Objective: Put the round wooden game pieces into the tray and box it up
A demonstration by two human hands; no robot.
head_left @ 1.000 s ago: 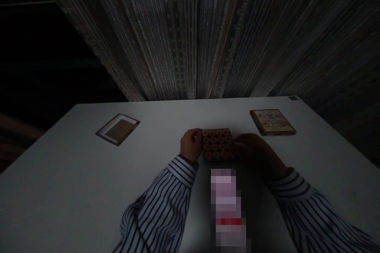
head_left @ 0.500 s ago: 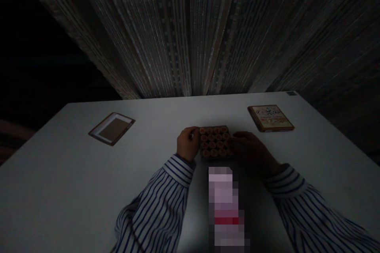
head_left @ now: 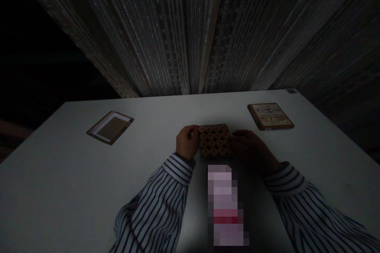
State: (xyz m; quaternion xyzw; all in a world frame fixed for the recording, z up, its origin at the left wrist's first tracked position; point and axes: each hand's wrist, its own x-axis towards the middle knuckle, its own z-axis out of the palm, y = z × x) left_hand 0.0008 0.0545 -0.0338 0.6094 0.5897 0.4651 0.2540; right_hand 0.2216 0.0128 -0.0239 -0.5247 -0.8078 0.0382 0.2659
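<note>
A small tray of Chinese chess pieces (head_left: pixel 213 141) sits on the white table, packed with round wooden discs in rows; their reddish marks are dim. My left hand (head_left: pixel 187 142) is closed at the tray's left edge, thumb and curled fingers against its side. At the opposite edge, my right hand (head_left: pixel 251 150) lies in shadow with its fingertips on the tray's right side, covering part of the last column of discs. Both hands come out of blue-and-white striped sleeves.
To the left lies a shallow open box part (head_left: pixel 111 127) with a brown inside. A flat box (head_left: pixel 271 116) with dark writing on top lies to the right. A pixelated pinkish patch (head_left: pixel 225 205) covers the near middle. Striped curtains (head_left: pixel 190 35) hang behind the white table (head_left: pixel 74 174).
The view has shifted very slightly. Both hands stay at the tray's sides, and nothing else has visibly moved.
</note>
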